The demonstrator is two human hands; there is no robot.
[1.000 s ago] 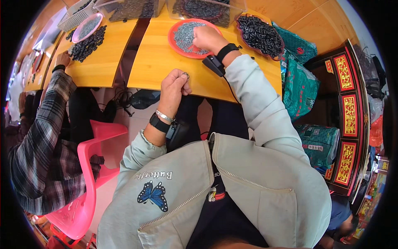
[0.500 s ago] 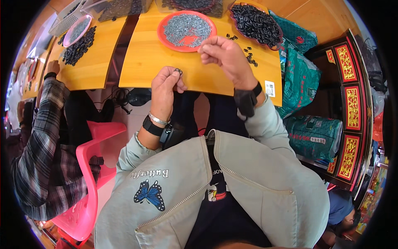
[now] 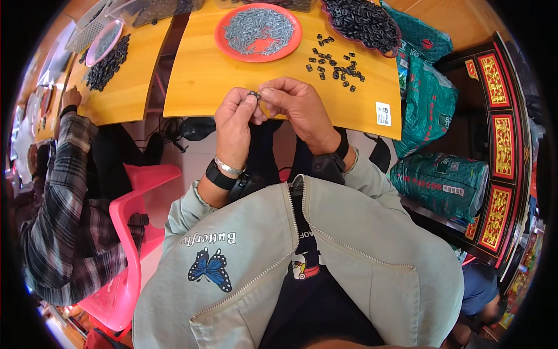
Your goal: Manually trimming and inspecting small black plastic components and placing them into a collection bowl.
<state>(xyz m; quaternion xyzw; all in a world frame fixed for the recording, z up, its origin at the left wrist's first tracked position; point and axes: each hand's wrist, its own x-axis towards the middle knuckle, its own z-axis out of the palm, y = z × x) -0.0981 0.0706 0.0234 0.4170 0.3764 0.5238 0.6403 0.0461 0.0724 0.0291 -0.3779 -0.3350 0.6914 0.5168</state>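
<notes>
A small black plastic part (image 3: 254, 93) with holes is pinched between the thumb and fingers of my left hand (image 3: 234, 119), above the table's front edge. My right hand (image 3: 303, 111) meets it from the right, its thumb and forefinger pressed together at the part; whatever they hold is too small to make out. Beyond my hands stands a round red plate (image 3: 258, 58) heaped with thin silver metal pieces (image 3: 247, 26). To its right, several loose black parts (image 3: 337, 68) like the one I hold lie scattered on the wood.
A scalloped dish full of black parts (image 3: 363, 23) stands at the far right of the yellow table (image 3: 192, 87). Green bags (image 3: 430, 104) crowd its right side. At left, a person in a plaid sleeve (image 3: 70, 168) sits on a pink chair (image 3: 125, 215) at another table.
My right hand has come from beside the red plate, down and left, to the black part in my left hand. The view has shifted, showing more of the loose black parts.
</notes>
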